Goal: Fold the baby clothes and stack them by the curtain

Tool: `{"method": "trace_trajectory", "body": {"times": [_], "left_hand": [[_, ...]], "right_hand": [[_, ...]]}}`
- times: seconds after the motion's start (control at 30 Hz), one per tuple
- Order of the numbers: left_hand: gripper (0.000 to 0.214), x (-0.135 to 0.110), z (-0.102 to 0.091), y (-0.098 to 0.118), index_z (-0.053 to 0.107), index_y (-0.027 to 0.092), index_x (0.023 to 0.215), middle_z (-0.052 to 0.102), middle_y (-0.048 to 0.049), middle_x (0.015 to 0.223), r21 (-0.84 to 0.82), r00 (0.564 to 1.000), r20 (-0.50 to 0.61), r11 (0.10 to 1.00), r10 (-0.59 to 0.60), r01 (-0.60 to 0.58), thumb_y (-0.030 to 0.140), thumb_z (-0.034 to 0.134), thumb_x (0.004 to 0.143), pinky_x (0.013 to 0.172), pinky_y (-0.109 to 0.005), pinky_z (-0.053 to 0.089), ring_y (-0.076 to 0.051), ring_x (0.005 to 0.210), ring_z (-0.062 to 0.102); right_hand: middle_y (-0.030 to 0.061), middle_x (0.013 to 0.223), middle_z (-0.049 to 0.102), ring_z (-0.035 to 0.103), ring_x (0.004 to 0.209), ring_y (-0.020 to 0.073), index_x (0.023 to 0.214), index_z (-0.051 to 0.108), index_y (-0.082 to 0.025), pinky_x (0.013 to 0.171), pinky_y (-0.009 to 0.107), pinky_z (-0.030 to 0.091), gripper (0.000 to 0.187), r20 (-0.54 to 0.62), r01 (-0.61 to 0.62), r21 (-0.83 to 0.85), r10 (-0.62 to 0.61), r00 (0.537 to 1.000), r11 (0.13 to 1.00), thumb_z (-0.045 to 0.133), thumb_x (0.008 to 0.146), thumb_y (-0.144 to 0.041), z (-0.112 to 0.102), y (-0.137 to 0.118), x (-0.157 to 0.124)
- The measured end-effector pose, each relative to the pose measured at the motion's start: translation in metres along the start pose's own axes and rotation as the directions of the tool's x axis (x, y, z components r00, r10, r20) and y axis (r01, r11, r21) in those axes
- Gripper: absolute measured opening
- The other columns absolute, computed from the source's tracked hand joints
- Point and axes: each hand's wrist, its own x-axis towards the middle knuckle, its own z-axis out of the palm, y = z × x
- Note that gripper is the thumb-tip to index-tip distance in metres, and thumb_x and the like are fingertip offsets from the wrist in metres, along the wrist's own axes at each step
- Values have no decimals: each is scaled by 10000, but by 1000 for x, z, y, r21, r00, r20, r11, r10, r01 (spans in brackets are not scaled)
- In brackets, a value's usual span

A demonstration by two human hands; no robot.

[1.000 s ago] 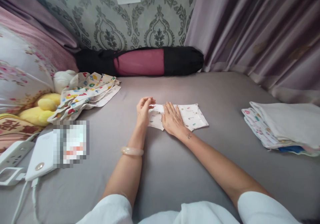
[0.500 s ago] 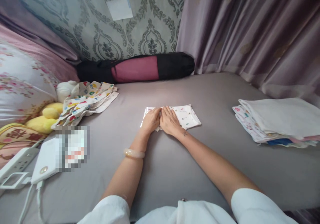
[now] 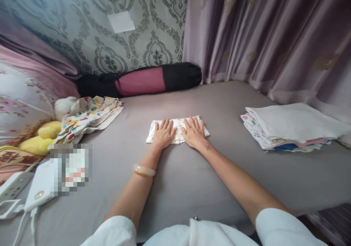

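A small folded white cloth (image 3: 178, 126) with a sparse print lies in the middle of the grey bed sheet (image 3: 175, 187). My left hand (image 3: 163, 134) rests flat on its left half, fingers spread. On the right half my right hand (image 3: 194, 132) is pressed down the same way, palm down with its fingers apart. Between the two hands a strip of the cloth shows. The parts under my palms are hidden.
At the right lies a stack of folded cloths (image 3: 290, 123), white on top. Printed fabric (image 3: 93, 114) lies crumpled at the left, beside a yellow plush toy (image 3: 41, 140). Nearer are a white power bank (image 3: 42, 184) with cables and a power strip (image 3: 16, 185). A black-and-pink long bag (image 3: 141, 81) lies along the wall.
My hands were together at the cloth's middle-left, and have spread apart to its two halves. The cloth's right part looks shorter now. The view has shifted slightly to the right.
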Motion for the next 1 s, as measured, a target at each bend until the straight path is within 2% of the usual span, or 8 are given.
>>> {"method": "trace_trajectory", "body": {"times": [0.2,0.33,0.47,0.57,0.63,0.73,0.83,1.0], "left_hand": [[579,1,-4,3,392,172,1481,352,-158,1556,195,994,108,981,-33,11,467,277,996,1177,-573,126,-321,1466,257],[585,3,-8,3,359,158,1495,329,-132,1572,260,986,159,966,-58,15,453,246,1002,1188,-547,141,-294,1476,239],[498,6,-10,-7,474,172,1400,462,-135,1492,134,994,110,991,-18,3,401,375,969,1165,-498,248,-278,1406,379],[428,6,-16,-19,563,149,1287,600,-146,1328,12,1000,-2,1000,-13,13,334,446,919,1056,-390,404,-251,1229,549],[394,4,-22,-28,608,144,1220,648,-148,1234,4,989,-106,994,-107,108,321,453,904,988,-360,441,-247,1133,594],[366,0,-35,-42,659,160,1140,693,-142,1125,72,938,-180,947,-297,314,346,459,897,944,-371,440,-261,1054,616],[364,-3,-48,-53,691,149,1076,719,-154,1054,121,891,-119,884,-439,452,360,471,877,871,-359,451,-285,1010,636],[317,0,-61,-53,727,145,928,742,-152,958,85,833,-27,829,-553,553,357,509,839,750,-310,452,-289,945,669]], "right_hand": [[180,1560,330,237,1448,337,1491,393,-140,1155,561,109,550,23,-28,14,28,999,1000,323,1009,-396,2,-1,0],[184,1575,294,201,1464,328,1498,372,-131,1163,559,94,559,108,-37,68,30,994,997,320,1007,-392,-2,3,1],[179,1566,315,241,1458,276,1460,420,-113,1178,462,163,524,160,-41,171,13,987,984,397,977,-315,-13,17,8],[153,1475,470,418,1363,205,1412,486,-119,1101,292,314,484,140,-115,279,78,987,953,443,951,-260,-26,37,18],[120,1307,627,576,1190,183,1332,573,-152,961,240,420,416,166,-249,321,204,965,914,441,955,-268,-35,54,25],[87,1073,731,661,974,176,1100,709,-161,763,215,455,348,208,-351,292,299,931,890,419,969,-301,-46,78,29],[97,929,752,671,867,180,927,750,-142,669,213,426,352,245,-395,248,337,909,884,449,957,-321,-49,94,29],[102,975,751,671,871,191,956,760,-183,662,228,414,267,271,-421,199,363,891,885,550,903,-339,-43,95,30]]}}
